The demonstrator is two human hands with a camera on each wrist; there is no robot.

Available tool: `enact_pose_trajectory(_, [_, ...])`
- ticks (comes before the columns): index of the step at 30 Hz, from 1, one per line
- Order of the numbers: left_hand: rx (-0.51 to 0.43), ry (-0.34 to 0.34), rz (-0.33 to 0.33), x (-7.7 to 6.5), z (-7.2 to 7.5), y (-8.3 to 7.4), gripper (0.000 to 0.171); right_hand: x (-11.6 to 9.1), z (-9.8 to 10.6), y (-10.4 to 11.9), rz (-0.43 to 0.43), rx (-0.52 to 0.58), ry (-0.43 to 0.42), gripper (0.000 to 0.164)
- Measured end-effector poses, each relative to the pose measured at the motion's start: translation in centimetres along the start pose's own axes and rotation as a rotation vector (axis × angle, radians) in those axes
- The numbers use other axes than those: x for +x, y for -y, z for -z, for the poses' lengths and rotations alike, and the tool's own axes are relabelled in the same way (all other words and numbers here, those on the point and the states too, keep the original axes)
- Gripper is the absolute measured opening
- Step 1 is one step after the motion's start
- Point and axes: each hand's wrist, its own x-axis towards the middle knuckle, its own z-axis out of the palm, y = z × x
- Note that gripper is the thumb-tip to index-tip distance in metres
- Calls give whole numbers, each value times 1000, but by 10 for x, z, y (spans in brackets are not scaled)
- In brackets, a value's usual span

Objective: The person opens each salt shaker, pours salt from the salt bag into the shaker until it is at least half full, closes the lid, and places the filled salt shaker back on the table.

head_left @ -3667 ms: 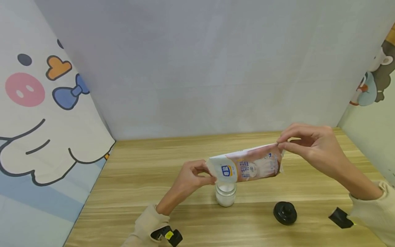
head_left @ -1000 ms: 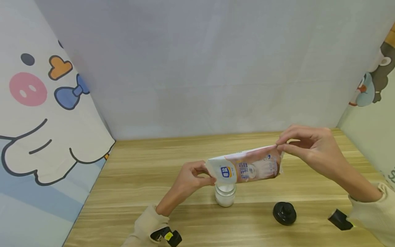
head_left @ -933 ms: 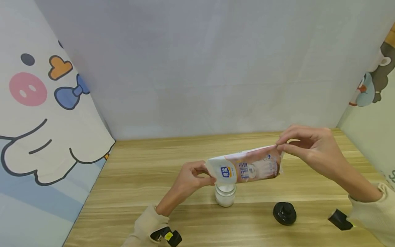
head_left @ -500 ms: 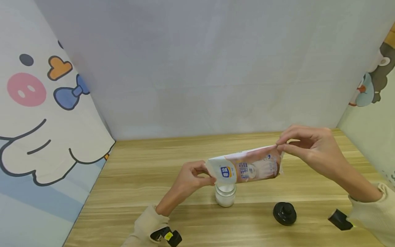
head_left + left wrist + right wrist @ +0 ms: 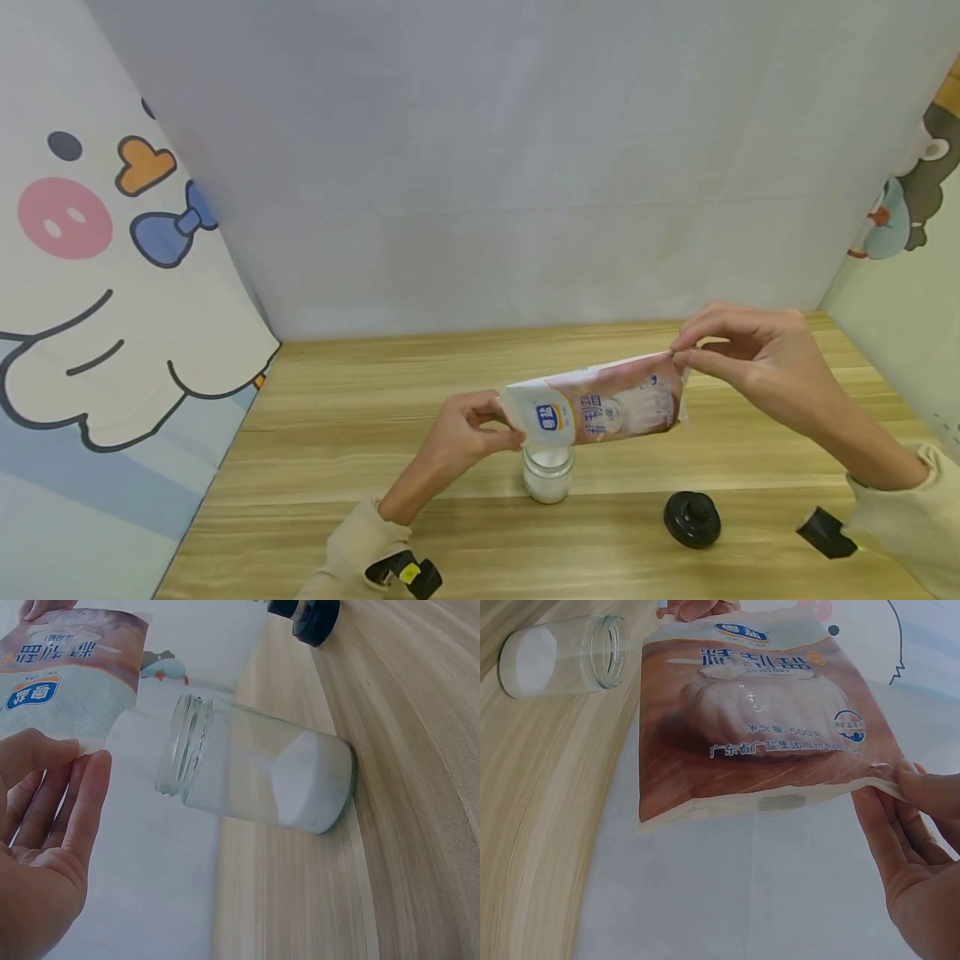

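A salt bag [image 5: 607, 404], white and brown with blue lettering, hangs tilted over an open glass jar [image 5: 547, 479]. My left hand [image 5: 468, 429] pinches the lower, white end of the bag between thumb and fingers, just above the jar's mouth. Higher up on the right, my right hand [image 5: 757, 358] pinches a corner of the bag's other end. In the left wrist view, white salt [image 5: 304, 780] lies heaped in the bottom of the upright jar, and a faint pale stream runs between bag and heap.
A round black lid [image 5: 692, 519] with a knob lies on the wooden table [image 5: 360, 400], right of the jar. Behind the table hangs a plain grey-white backdrop [image 5: 480, 167]. A cartoon-printed panel [image 5: 135, 333] stands along the left side.
Compared with 3.7 seconds ago, the right hand and the bag's upper end sit slightly lower. Both hands keep their pinch on the bag, and the jar and lid stay in place.
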Motion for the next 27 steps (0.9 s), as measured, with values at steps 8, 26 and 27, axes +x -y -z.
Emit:
enact_pose_trajectory(8, [-9,2,10,0,0,0,14,0,0,1,-9,-25,4,23])
enact_pose_trajectory(26, [-7,-4,19,1,0,0,17,0,0,1,-16,-45,-4,22])
enact_pose_trajectory(27, [-7,-5,19,1,0,0,17,0,0,0,-15,-38,-4,22])
